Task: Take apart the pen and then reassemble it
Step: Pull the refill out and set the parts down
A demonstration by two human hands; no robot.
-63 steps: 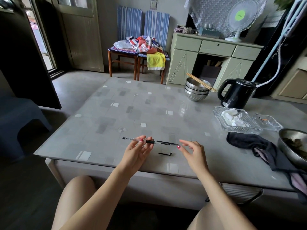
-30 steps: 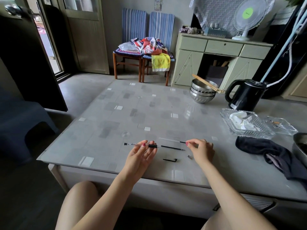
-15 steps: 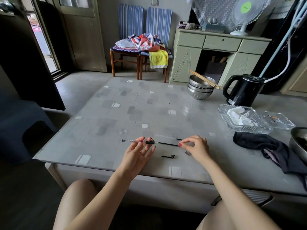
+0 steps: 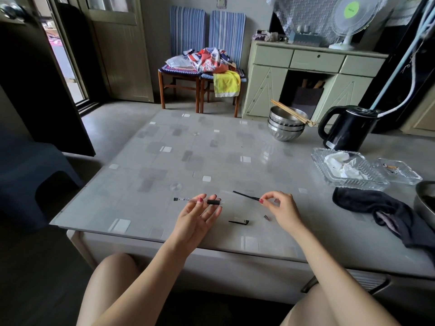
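Observation:
My left hand (image 4: 200, 214) holds the clear pen barrel (image 4: 186, 199) with its black grip, lying level and pointing left, just above the table (image 4: 164, 165). My right hand (image 4: 281, 208) pinches one end of the thin black refill (image 4: 246, 196), which angles up and to the left, apart from the barrel. The black pen cap (image 4: 239, 222) lies on the table between my hands. A small metal tip piece (image 4: 266, 217) rests on the table just left of my right wrist.
At the right lie a dark cloth (image 4: 376, 208), two glass trays (image 4: 348, 170), a black kettle (image 4: 346, 129) and a metal bowl (image 4: 426, 198) at the edge. Stacked steel bowls with chopsticks (image 4: 286, 125) stand at the back. The table's front edge is close to my knees.
My right hand has pulled the refill out of the barrel and lifted it off to the right. A small metal tip now lies on the table. The left hand stayed put.

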